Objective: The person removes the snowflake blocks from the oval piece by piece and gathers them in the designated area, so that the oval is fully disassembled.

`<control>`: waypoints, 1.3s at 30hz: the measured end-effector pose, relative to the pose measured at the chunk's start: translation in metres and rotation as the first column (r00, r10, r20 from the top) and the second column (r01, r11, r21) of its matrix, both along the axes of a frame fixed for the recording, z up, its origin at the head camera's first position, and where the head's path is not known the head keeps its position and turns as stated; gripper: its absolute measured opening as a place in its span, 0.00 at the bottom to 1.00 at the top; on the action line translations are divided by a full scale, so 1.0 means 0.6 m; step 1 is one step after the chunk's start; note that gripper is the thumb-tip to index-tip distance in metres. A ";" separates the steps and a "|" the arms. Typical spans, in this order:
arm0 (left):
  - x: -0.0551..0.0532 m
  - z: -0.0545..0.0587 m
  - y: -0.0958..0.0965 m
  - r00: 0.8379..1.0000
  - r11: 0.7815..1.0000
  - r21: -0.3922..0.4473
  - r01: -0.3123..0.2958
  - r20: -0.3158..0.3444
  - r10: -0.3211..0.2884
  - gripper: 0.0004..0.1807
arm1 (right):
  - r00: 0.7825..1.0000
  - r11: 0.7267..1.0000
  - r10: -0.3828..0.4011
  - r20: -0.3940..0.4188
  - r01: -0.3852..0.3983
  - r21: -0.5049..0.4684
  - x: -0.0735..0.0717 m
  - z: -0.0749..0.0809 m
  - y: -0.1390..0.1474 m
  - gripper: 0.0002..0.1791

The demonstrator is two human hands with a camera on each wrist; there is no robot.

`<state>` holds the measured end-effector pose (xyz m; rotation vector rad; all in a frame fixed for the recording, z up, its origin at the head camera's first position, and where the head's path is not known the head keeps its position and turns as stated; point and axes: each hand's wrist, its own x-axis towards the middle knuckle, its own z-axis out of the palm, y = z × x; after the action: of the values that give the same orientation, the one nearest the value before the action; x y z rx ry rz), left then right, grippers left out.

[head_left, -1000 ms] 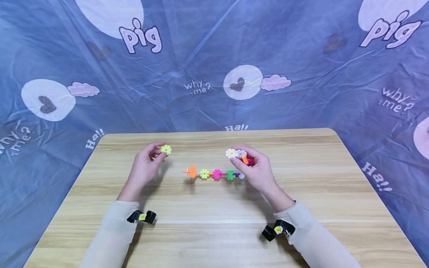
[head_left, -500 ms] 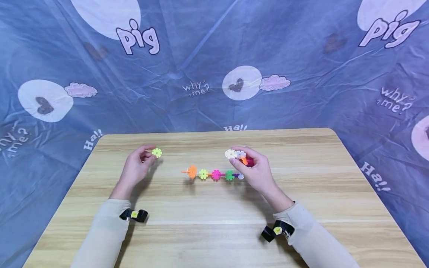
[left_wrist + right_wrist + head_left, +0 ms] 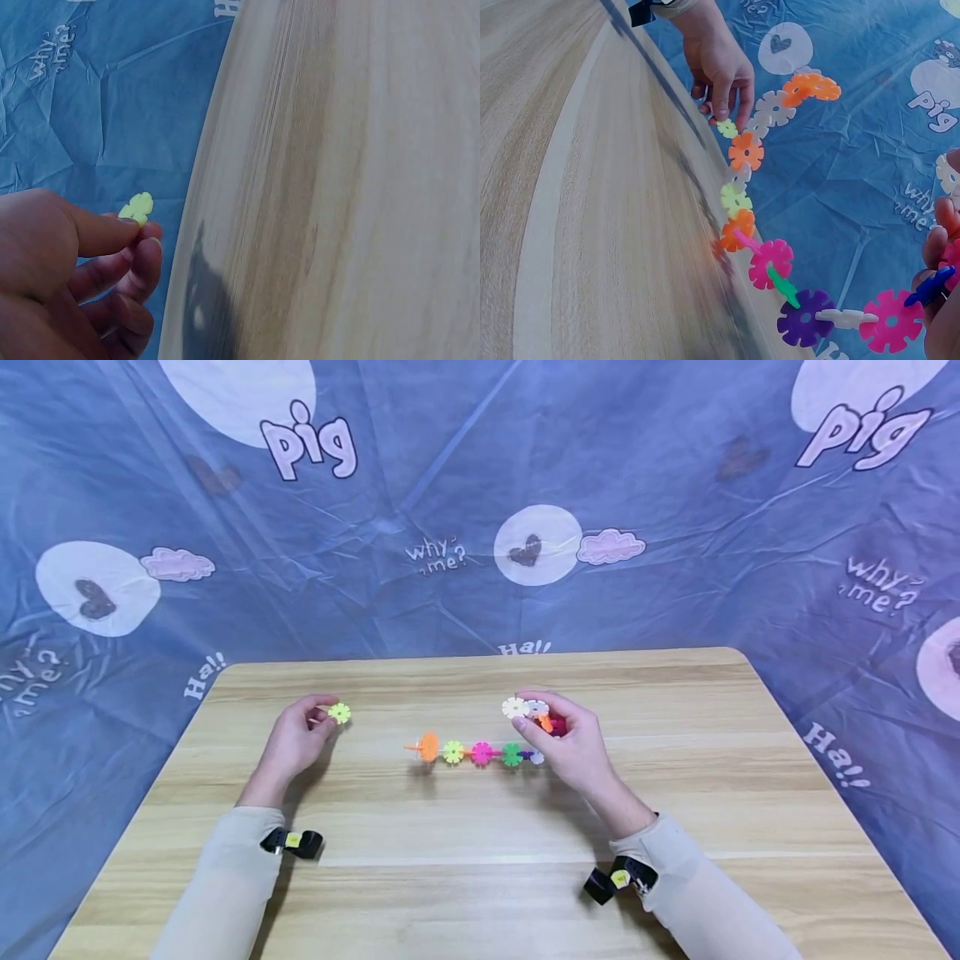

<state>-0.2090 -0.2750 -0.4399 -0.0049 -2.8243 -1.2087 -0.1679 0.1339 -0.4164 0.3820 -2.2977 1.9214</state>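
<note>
My left hand (image 3: 296, 739) pinches a yellow-green snowflake disc (image 3: 340, 713) between thumb and fingers, above the left part of the table. The same disc (image 3: 139, 208) shows at my fingertips in the left wrist view. With its thumb and fingers, my right hand (image 3: 570, 739) grips the end of a chain of interlocking snowflake discs. A white disc (image 3: 515, 707) sticks out past that thumb. From there the chain runs left past a green disc (image 3: 512, 754) and a pink disc (image 3: 482, 753) to an orange disc (image 3: 429, 747). Part of it hides behind my right hand.
The wood-grain table (image 3: 465, 893) lies under both hands. A blue printed cloth (image 3: 420, 468) hangs behind and beside it. Each wrist wears a strapped black camera (image 3: 306, 844).
My left hand has moved left and a little toward me with the yellow-green disc, away from the chain. My right hand and the chain have stayed nearly still.
</note>
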 end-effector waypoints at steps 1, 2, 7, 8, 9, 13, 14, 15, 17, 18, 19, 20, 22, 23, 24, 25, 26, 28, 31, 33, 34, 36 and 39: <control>0.000 -0.001 -0.001 1.000 1.000 -0.010 -0.001 0.002 0.001 0.20 | 1.000 1.000 0.000 0.000 0.000 0.001 0.000 0.000 0.000 0.21; -0.001 -0.003 -0.003 1.000 1.000 -0.019 -0.002 0.004 0.002 0.19 | 1.000 1.000 0.001 0.000 -0.001 0.002 0.000 -0.001 0.000 0.21; 0.001 -0.006 -0.004 1.000 0.999 -0.036 -0.008 0.027 0.009 0.19 | 1.000 1.000 -0.001 -0.003 0.001 0.007 0.001 -0.003 0.002 0.21; 0.001 -0.007 -0.004 0.999 0.999 -0.034 -0.010 0.034 0.011 0.19 | 1.000 1.000 -0.002 -0.002 0.002 0.008 0.002 -0.003 0.002 0.20; 0.002 -0.008 -0.003 0.999 0.999 -0.032 -0.013 0.041 0.015 0.19 | 1.000 1.000 -0.003 -0.002 0.003 0.008 0.002 -0.004 0.002 0.20; 0.002 -0.009 -0.002 0.997 0.999 -0.035 -0.024 0.067 0.027 0.20 | 1.000 1.000 -0.002 0.008 0.002 0.015 0.002 -0.004 0.003 0.21; 0.001 -0.011 -0.002 0.997 0.999 -0.037 -0.027 0.072 0.030 0.20 | 1.000 1.000 -0.002 0.012 0.002 0.019 0.002 -0.005 0.004 0.21; 0.001 -0.011 -0.003 0.997 0.999 -0.038 -0.029 0.076 0.032 0.20 | 1.000 1.000 -0.002 0.014 0.002 0.024 0.002 -0.006 0.004 0.21; 0.000 -0.014 -0.003 0.996 0.998 -0.046 -0.031 0.082 0.035 0.20 | 1.000 0.999 -0.004 0.017 0.003 0.032 0.002 -0.007 0.005 0.21; -0.001 -0.014 -0.003 0.996 0.998 -0.050 -0.031 0.083 0.035 0.20 | 1.000 0.999 -0.004 0.017 0.004 0.034 0.002 -0.008 0.006 0.21; -0.001 -0.014 -0.002 0.996 0.998 -0.052 -0.031 0.086 0.036 0.20 | 1.000 0.999 -0.004 0.015 0.003 0.034 0.002 -0.009 0.006 0.21; -0.001 -0.015 -0.002 0.996 0.998 -0.051 -0.031 0.088 0.035 0.20 | 1.000 0.999 -0.004 0.013 0.004 0.035 0.002 -0.009 0.006 0.21; -0.002 -0.016 -0.002 0.995 0.998 -0.060 -0.030 0.089 0.035 0.20 | 1.000 0.999 -0.002 0.011 0.002 0.032 0.003 -0.009 0.007 0.21; -0.003 -0.016 -0.001 0.995 0.998 -0.063 -0.030 0.090 0.036 0.20 | 1.000 0.999 -0.002 0.009 0.002 0.033 0.003 -0.009 0.008 0.20; -0.003 -0.016 -0.001 0.995 0.997 -0.064 -0.030 0.092 0.036 0.20 | 1.000 1.000 -0.001 0.008 0.001 0.031 0.002 -0.009 0.008 0.20; -0.003 -0.017 -0.001 0.995 0.997 -0.066 -0.031 0.093 0.037 0.20 | 1.000 1.000 0.001 0.007 -0.002 0.030 0.002 -0.009 0.008 0.21; -0.003 -0.017 -0.002 0.995 0.997 -0.067 -0.031 0.095 0.037 0.20 | 1.000 1.000 0.003 0.006 -0.003 0.030 0.002 -0.009 0.008 0.21; -0.003 -0.017 -0.003 0.994 0.997 -0.068 -0.034 0.098 0.040 0.20 | 1.000 1.000 0.004 0.004 -0.004 0.028 0.002 -0.009 0.007 0.20; -0.003 -0.016 -0.003 0.993 0.997 -0.071 -0.036 0.106 0.044 0.20 | 1.000 1.000 0.006 0.000 -0.006 0.029 0.002 -0.010 0.008 0.20; -0.002 -0.015 -0.002 0.992 0.996 -0.077 -0.040 0.113 0.049 0.20 | 1.000 1.000 0.007 -0.002 -0.007 0.030 0.003 -0.010 0.008 0.20; -0.002 -0.014 -0.002 0.992 0.996 -0.081 -0.042 0.117 0.051 0.20 | 1.000 1.000 0.008 -0.002 -0.008 0.029 0.003 -0.011 0.008 0.20; -0.001 -0.013 -0.003 0.991 0.995 -0.087 -0.048 0.124 0.059 0.20 | 1.000 1.000 0.011 -0.003 -0.011 0.025 0.003 -0.012 0.008 0.20; -0.001 -0.014 -0.004 0.989 0.994 -0.089 -0.058 0.133 0.070 0.21 | 1.000 1.000 0.011 -0.002 -0.010 0.021 0.003 -0.013 0.007 0.20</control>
<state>-0.2099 -0.2775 -0.4482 0.1694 -2.9654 -1.1155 -0.1661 0.1384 -0.4239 0.3991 -2.3208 1.9020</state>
